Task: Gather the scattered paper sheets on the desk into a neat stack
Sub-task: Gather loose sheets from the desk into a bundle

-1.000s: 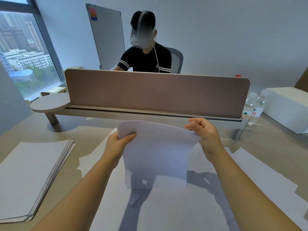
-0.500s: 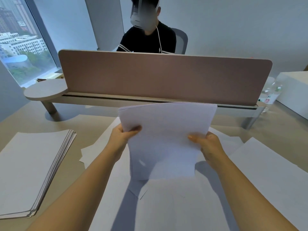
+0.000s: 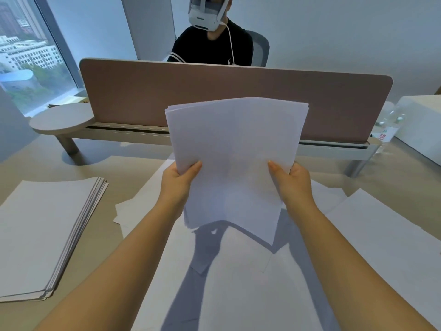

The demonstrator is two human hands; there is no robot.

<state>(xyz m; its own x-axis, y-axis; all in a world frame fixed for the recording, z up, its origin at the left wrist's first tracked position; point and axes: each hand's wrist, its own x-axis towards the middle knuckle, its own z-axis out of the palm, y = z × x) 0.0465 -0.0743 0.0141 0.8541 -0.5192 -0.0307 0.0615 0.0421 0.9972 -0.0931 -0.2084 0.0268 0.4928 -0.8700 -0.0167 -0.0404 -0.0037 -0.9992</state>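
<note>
- Both hands have a grip on one bundle of sheets (image 3: 235, 163), held upright above the counter (image 3: 133, 170): the left hand (image 3: 177, 185) pinches its left edge with the thumb on the near face, and the right hand (image 3: 292, 183) pinches the right edge the same way, fingers hidden behind the paper.
- Edges of the bundle are not flush; the top corners fan out and one lower corner pokes down to the right.
- Loose sheets (image 3: 381, 235) lie flat beneath and to the right, overlapping one another, and a separate finished stack (image 3: 45, 232) rests near the left edge of the counter.
- Risk, as I judge it: a light pinch at mid-height could let inner sheets slide out while the bundle is tapped square.
- Tapping on the loose sheets rather than bare counter may crease them or skew the bundle.
- Uneven pressure between hands could bend the paper.
</note>
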